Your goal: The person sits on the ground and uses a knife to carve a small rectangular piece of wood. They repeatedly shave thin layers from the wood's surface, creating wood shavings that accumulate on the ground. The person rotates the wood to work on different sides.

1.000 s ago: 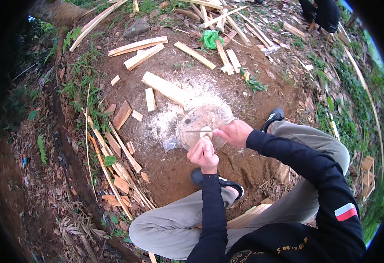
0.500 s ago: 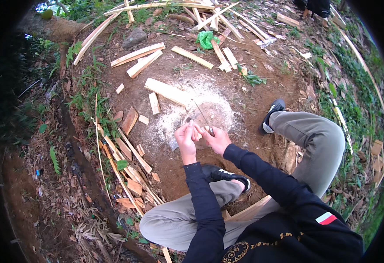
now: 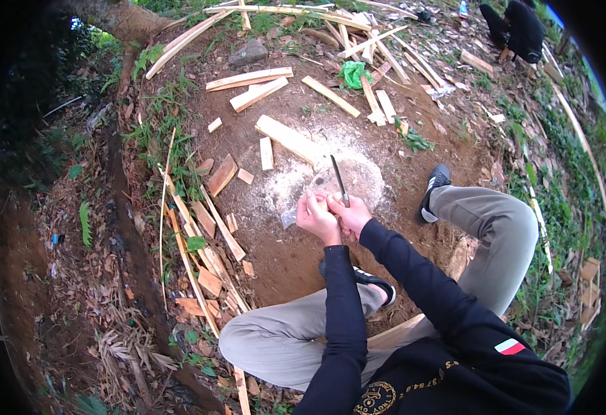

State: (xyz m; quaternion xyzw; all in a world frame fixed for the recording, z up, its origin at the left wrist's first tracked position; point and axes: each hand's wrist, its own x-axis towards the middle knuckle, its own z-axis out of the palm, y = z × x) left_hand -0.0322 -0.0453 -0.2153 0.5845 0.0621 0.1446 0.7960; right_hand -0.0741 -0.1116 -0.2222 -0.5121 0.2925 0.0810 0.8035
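Note:
My left hand (image 3: 315, 217) is closed around a small pale piece of wood (image 3: 322, 200), of which little shows. My right hand (image 3: 351, 213) presses against the left and grips a knife (image 3: 338, 178). The thin dark blade points up and away from me over a patch of pale sawdust (image 3: 296, 183) on the brown earth. Both hands hover just above the ground in front of my bent legs in grey trousers.
Cut planks (image 3: 289, 138) and offcuts (image 3: 221, 174) lie around the sawdust, with thin strips (image 3: 199, 235) to the left. At the back are a green bag (image 3: 353, 72), a stone (image 3: 249, 52) and long slats (image 3: 386, 48). Another person (image 3: 517, 28) crouches at the far right.
My hands have drawn together. The knife blade, which lay across between them a second ago, now points away from me.

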